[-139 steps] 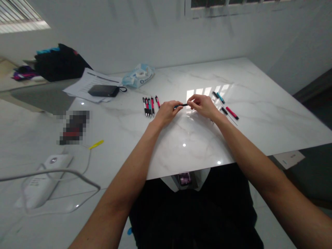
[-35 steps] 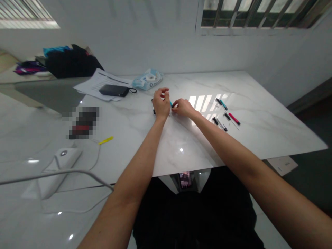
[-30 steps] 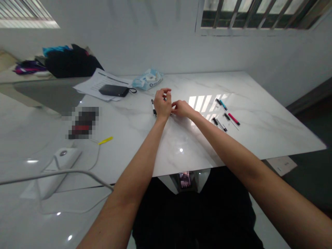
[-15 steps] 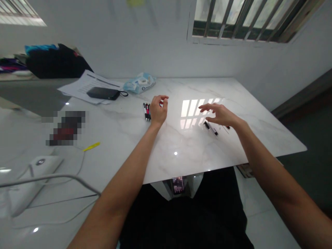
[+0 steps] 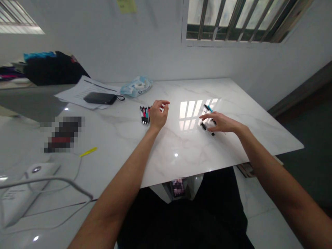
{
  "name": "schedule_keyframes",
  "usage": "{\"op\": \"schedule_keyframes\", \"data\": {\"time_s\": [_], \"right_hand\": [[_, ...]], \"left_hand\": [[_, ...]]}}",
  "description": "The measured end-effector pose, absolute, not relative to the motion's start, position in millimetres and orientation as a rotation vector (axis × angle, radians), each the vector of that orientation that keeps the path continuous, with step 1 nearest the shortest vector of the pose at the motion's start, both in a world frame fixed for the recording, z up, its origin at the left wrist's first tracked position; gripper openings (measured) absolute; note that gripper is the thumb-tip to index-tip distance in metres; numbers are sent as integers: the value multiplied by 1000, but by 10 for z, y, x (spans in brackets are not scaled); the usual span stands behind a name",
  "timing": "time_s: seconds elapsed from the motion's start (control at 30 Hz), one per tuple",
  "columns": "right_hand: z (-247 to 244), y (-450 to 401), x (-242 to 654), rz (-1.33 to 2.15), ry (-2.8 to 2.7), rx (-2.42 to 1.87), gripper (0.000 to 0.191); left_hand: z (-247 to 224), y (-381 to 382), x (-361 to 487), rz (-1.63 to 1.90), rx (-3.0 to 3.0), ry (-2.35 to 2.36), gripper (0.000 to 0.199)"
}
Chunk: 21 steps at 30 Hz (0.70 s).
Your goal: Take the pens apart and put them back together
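My left hand (image 5: 158, 116) rests on the table beside a row of several pens (image 5: 144, 115) with white, red and blue barrels. Its fingers are loosely curved, with a gap between thumb and fingertips where something red shows; part of the row is hidden behind it. Over on the right, my right hand (image 5: 219, 122) hovers with thumb and fingers apart above a few loose pens. A black-capped pen (image 5: 203, 126) lies under its thumb, partly covered. Just beyond the fingers is a blue and black pen (image 5: 208, 108). Neither hand visibly grips anything.
A white marbled table (image 5: 178, 169) spans the view. Toward the back lie papers (image 5: 77, 91), a black pouch-like case with a strap (image 5: 100, 98) and a blue-white soft packet (image 5: 137, 86). On the left are a yellow strip (image 5: 88, 151), a white power strip (image 5: 31, 193) and cables.
The view has tilted up slightly. My right hand has shifted a little toward the table's near edge, uncovering the blue and black pen. My left hand stays by the row, showing more of its pens.
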State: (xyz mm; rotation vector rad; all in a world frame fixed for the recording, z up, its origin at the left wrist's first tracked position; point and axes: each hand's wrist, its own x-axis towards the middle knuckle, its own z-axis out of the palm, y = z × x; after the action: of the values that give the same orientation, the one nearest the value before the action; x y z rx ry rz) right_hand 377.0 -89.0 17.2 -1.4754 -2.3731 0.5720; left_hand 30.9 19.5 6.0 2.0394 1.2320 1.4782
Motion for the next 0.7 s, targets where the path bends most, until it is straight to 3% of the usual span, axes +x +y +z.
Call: {"op": "schedule_keyframes", "data": {"time_s": [0.33,0.53,0.7], "right_hand": [[126,-917,3642,564,-2342,-1506,59],[218,-905,3537,298,-2075,-1507,70],[359,-967,3089,163,-2090,-1342,76]], "left_hand": [[68,178,320,1464,2059,1237,19],[6,219,385,1359,1771,1099,11],[6,60,461,932,1556,720,44]]}}
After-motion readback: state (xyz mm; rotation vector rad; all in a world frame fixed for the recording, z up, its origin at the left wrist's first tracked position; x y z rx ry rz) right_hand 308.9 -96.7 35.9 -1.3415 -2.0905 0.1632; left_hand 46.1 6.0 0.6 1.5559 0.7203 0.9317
